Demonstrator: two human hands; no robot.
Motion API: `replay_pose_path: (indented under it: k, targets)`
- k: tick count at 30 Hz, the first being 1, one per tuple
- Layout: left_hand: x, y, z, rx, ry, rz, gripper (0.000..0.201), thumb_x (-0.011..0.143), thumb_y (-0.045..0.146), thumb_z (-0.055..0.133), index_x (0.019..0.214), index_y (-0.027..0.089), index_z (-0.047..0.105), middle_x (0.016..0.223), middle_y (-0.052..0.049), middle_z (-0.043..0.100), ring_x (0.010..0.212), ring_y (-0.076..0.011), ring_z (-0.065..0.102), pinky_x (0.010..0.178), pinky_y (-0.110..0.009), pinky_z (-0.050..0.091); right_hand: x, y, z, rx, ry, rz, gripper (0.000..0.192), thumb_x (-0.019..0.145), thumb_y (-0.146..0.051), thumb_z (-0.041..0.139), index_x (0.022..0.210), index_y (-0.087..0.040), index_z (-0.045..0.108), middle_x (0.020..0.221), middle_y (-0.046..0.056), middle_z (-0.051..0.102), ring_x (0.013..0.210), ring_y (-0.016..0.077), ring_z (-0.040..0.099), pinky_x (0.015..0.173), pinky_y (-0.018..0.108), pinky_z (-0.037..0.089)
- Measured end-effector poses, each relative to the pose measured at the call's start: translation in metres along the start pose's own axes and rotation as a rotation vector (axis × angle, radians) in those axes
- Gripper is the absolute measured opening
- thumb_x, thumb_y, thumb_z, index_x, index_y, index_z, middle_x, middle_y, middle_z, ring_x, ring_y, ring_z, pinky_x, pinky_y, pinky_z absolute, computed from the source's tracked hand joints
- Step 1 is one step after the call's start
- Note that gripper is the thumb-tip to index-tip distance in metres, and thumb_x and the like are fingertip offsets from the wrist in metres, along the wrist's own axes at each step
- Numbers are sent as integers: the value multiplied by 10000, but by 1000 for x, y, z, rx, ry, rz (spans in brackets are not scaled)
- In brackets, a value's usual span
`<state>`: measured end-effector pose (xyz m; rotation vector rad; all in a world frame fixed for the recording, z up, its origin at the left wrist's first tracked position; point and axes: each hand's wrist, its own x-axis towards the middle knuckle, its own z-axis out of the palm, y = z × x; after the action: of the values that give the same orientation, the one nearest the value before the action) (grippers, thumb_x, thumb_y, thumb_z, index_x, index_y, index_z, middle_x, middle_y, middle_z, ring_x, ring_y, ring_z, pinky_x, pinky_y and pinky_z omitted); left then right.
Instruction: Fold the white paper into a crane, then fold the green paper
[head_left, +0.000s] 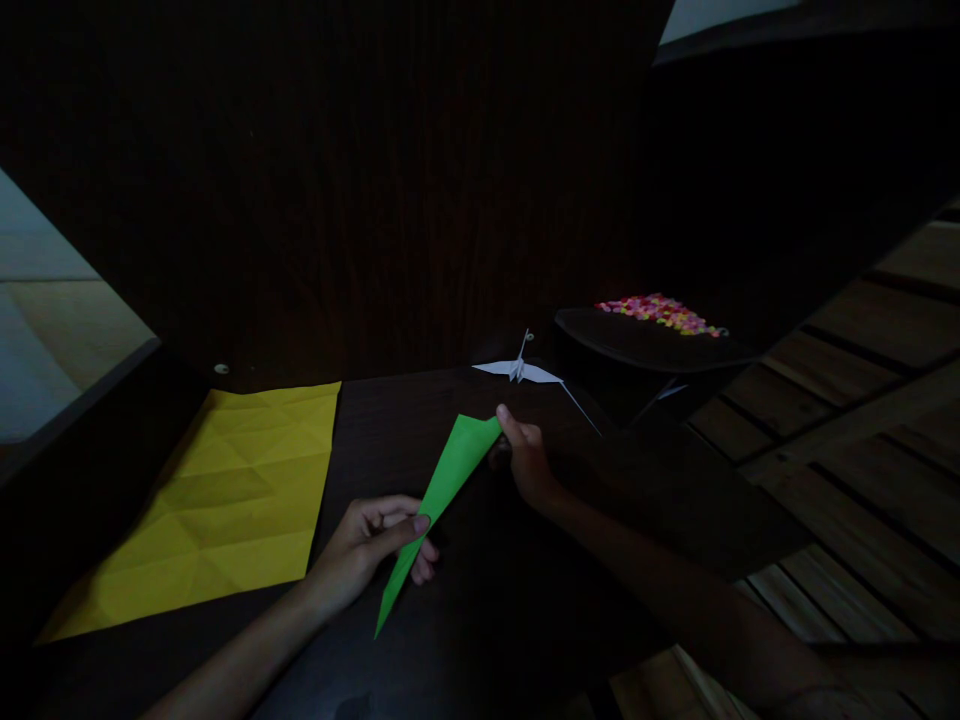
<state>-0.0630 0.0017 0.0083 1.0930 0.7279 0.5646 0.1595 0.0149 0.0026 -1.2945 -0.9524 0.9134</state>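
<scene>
Green paper folded into a long narrow kite [439, 500] hung just above the dark wooden table [390, 420], pinched near its middle by the left hand [375, 545]. The right hand [529, 460] gripped its wide top end, with a creased yellow paper sheet [225, 500] lying to the left.

Room very dim. Dark wooden table [480, 600] against a dark wood-panelled wall [375, 180]. Plank floor [885, 400] to the right, brown boards with dark gaps. Pale lit surface [45, 330] at far left (window or floor, can't tell). Bright strip [712, 15] top right. Little light reaches the table.
</scene>
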Motion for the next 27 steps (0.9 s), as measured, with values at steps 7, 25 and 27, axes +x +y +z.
replay_pose_path:
  k: [7, 25, 27]
  targets:
    - [3, -5, -1, -50, -22, 11, 296, 796, 381, 742, 797, 96, 665, 673, -99, 742, 535, -177, 685, 537, -266, 544, -17, 6, 11, -166, -469, 43, 604, 748, -724, 572, 505, -171, 564, 416, -17, 488, 383, 86, 433, 417, 222, 310]
    - [0, -2, 0, 24, -100, 16, 287, 824, 384, 713, 776, 105, 665, 713, -96, 749, 553, -172, 691, 558, -265, 538, -18, -3, 6, -141, -432, -31, 670, 852, -717, 419, 423, -203, 449, 393, -31, 402, 396, 90, 381, 470, 250, 308]
    - [1, -3, -1, 31, -100, 17, 287, 820, 383, 715, 769, 106, 663, 712, -95, 750, 548, -170, 687, 551, -263, 535, -15, -4, 4, -144, -365, -55, 659, 854, -704, 434, 427, -202, 459, 398, -27, 412, 406, 95, 395, 475, 252, 314]
